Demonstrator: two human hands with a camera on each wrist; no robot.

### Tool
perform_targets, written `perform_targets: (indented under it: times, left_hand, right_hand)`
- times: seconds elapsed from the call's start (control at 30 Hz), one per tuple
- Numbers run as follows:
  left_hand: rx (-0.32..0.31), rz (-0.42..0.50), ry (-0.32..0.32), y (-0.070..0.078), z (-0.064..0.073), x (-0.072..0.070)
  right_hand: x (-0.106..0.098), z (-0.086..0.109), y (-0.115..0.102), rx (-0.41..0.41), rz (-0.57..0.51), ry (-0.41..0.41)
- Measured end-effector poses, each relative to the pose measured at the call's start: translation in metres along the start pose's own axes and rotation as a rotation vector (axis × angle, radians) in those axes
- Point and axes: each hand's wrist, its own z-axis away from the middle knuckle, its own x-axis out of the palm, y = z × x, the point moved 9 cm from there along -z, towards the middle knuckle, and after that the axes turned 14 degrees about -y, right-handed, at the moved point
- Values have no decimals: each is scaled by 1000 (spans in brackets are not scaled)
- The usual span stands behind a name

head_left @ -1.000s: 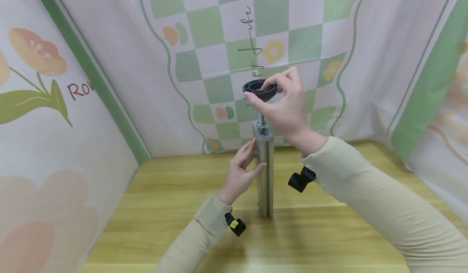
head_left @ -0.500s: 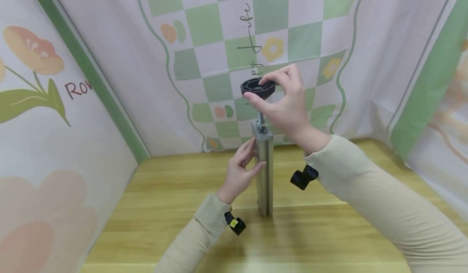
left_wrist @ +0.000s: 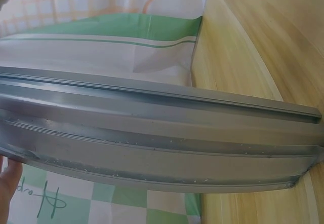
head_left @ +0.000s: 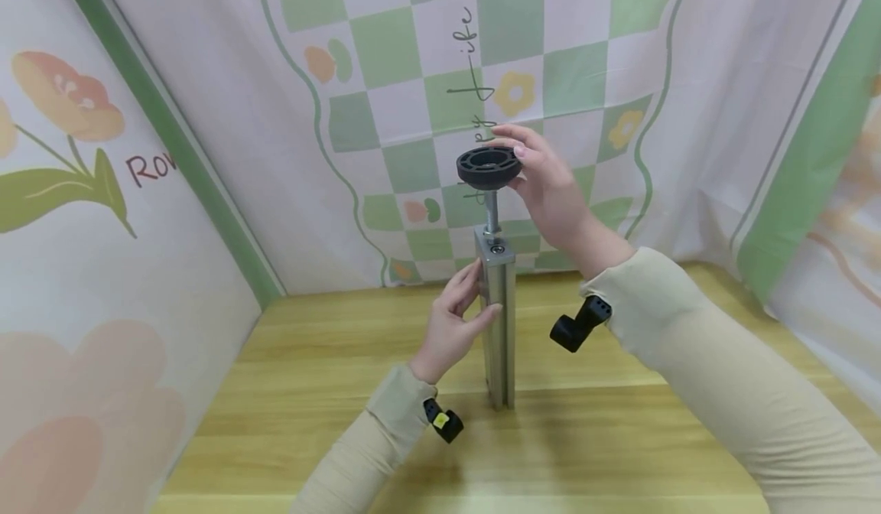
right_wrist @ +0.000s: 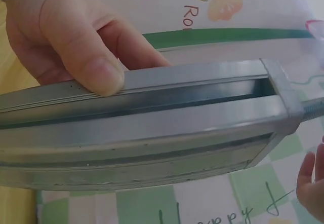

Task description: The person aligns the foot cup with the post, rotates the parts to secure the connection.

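An aluminium profile (head_left: 499, 338) stands upright on the table, with a grey end plate (head_left: 505, 257) on top. From the plate rises a threaded rod (head_left: 492, 212) that bears a black round levelling foot (head_left: 489, 177), hollow side up. My left hand (head_left: 450, 330) grips the profile's upper part, thumb on the near side and fingers behind. In the right wrist view its thumb (right_wrist: 104, 77) presses the profile's edge. My right hand (head_left: 554, 193) holds the foot's right rim, thumb tip at the rim and fingers reaching behind it. Parts of those fingers are hidden by the foot.
The profile stands on a wooden table (head_left: 330, 422). A printed cloth (head_left: 385, 116) with green checks hangs behind, and another flowered cloth (head_left: 82, 284) hangs at the left. Black wrist cameras (head_left: 578, 326) sit on both cuffs.
My right thumb has moved from the foot's near left rim to its right rim. The index finger has come out of the hollow to behind the rim. My left hand stays put.
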Motion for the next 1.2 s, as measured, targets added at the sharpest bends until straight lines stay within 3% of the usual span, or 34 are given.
perform_targets:
  times: [0.27,0.47,1.2]
  left_hand:
    - [9,6,-4,-1,-1,0]
    - [5,8,-7,-2,-1,0]
    - [43,-11,4,3,0,0]
  right_hand:
    - [7,-3,14,32,-218,-147]
    - [12,-5,15,12,-305,-162]
    - [22,-5,13,0,-295,-183]
